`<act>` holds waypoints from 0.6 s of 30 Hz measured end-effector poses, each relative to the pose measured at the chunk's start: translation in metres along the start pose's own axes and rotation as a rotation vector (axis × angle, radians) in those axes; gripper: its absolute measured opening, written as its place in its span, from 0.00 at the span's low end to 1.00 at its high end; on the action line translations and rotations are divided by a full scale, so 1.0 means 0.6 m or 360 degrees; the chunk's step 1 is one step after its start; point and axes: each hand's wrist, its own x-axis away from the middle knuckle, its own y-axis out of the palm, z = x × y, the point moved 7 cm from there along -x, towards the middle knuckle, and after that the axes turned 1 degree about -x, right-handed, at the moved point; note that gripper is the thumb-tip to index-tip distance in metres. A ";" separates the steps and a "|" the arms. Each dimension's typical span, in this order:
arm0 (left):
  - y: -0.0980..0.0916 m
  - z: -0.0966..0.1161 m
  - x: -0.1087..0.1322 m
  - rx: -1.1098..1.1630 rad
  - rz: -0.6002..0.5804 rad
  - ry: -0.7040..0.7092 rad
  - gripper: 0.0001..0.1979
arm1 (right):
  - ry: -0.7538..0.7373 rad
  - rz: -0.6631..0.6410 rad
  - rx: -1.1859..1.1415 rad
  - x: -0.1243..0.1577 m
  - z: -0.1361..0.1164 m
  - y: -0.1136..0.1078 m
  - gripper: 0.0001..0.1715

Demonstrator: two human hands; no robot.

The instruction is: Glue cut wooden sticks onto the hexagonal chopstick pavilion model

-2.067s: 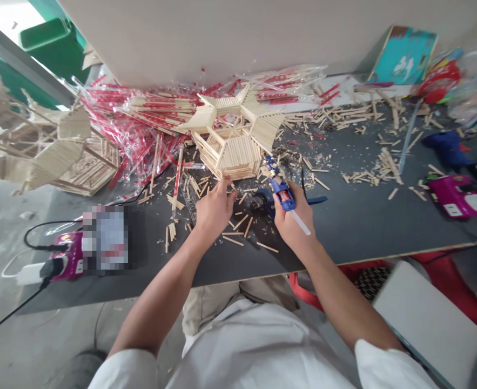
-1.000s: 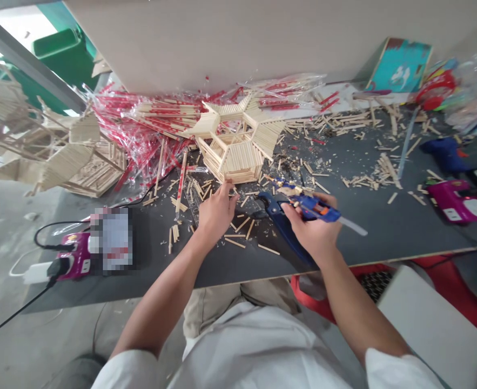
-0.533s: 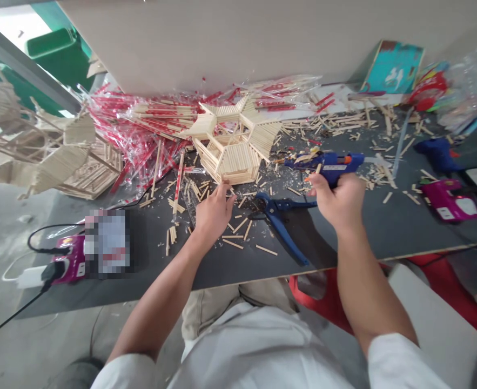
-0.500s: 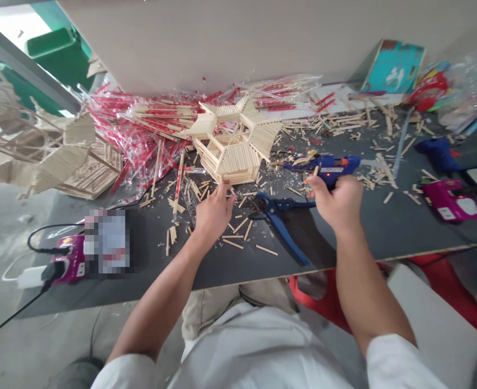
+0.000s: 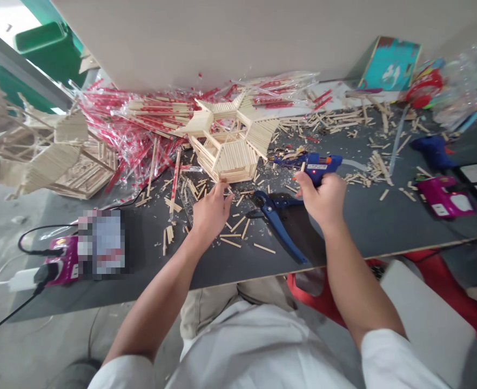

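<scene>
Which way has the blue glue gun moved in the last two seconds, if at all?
Yes. The right hand swung the glue gun rightward and farther up the table, from over the blue cutter to beside the stick model.

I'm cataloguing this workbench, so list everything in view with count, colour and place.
table: one, dark grey, under everything
model: one, pale wood, table centre
big model: one, pale wood, far left
stick packs: many, red and clear, behind model
loose sticks: many, pale wood, scattered on table
glue gun: one, blue, in right hand
second gun: one, blue, far right
cutter: one, blue, between the hands
power strips: two, purple, left and right ends
box: one, teal, back right
left hand: fingertips at model's base
right hand: gripping glue gun
</scene>
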 end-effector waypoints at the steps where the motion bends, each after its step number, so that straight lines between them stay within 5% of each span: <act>1: 0.000 0.000 0.000 -0.0003 -0.0003 -0.0001 0.16 | 0.0000 0.0001 -0.0005 0.000 0.001 0.000 0.34; 18: -0.004 0.003 0.001 -0.0009 -0.0007 0.0002 0.16 | -0.0030 0.0130 -0.0140 -0.014 0.016 -0.025 0.37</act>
